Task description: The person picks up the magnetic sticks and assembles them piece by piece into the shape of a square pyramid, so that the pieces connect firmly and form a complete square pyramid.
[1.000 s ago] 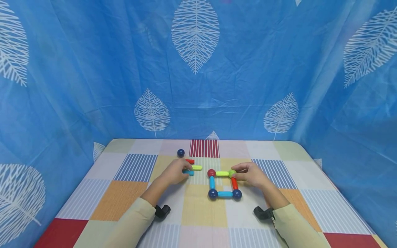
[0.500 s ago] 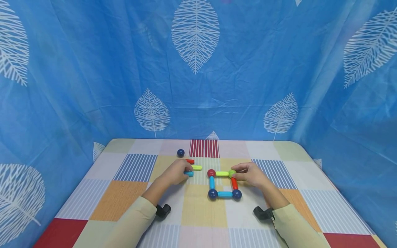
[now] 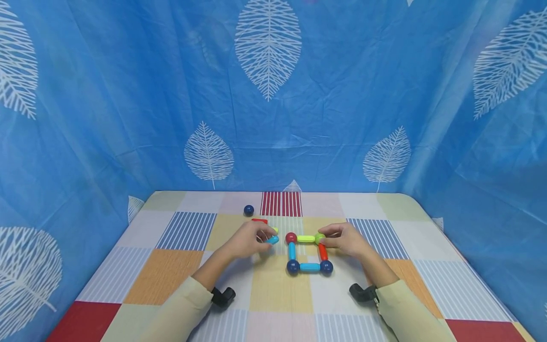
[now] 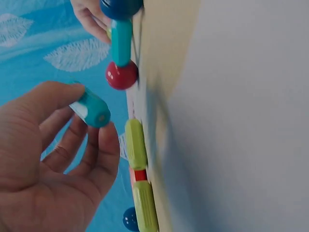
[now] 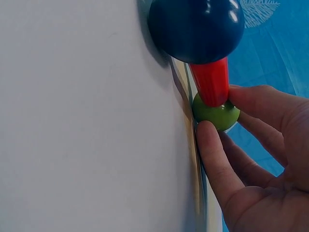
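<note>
My left hand [image 3: 248, 240] pinches a light-blue magnetic rod [image 4: 92, 108] between thumb and fingers, raised off the table in the left wrist view. To its right lies a square frame of rods and balls: a red ball [image 3: 291, 238], a yellow-green rod [image 3: 306, 239], a green ball [image 5: 217, 114], a red rod [image 5: 211, 82], two dark-blue balls [image 3: 293, 267] and light-blue rods [image 3: 309, 267]. At the frame's far right corner, my right hand [image 3: 348, 240] holds the green ball between thumb and fingers.
Behind my left hand are a loose red rod [image 3: 259, 220] and yellow-green rods [image 4: 136, 144], partly hidden in the head view. Farther back sits a dark-blue ball [image 3: 249, 210]. A patchwork cloth [image 3: 282, 289] covers the table; blue curtains [image 3: 342, 95] hang around it.
My left hand has picked up the light-blue rod beside the yellow-green ones and moved it right, toward the red ball. The right hand stays on the green ball.
</note>
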The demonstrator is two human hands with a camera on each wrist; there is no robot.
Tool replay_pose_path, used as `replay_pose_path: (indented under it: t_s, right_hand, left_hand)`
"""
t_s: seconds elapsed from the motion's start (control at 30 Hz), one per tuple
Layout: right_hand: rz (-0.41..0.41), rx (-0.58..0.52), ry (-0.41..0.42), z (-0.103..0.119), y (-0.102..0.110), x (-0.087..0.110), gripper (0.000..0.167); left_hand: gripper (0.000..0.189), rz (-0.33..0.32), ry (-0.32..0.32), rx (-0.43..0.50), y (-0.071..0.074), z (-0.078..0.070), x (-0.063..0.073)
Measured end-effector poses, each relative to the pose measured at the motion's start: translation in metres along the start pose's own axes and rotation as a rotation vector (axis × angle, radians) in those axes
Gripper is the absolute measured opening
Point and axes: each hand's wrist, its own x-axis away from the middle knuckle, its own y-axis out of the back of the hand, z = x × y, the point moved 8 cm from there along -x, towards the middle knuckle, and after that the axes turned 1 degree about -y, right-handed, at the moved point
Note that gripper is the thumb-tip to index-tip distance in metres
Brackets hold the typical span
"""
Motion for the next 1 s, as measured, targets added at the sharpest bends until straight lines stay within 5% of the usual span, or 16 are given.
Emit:
replay_pose_path:
  t_s: [0.47,1.0]
  right_hand:
    - [0.010,-0.004,-0.003,0.000,0.001,0.001,0.031]
    - [0.014,-0.018,0.008,-0.002,0.000,-0.001,0.032]
  left_hand:
    - [0.021,0.048,-0.047,0.306,-0.019,-0.021,0.007]
    - [0.023,0.103,-0.030,0.381,-0.043,-0.036,0.004]
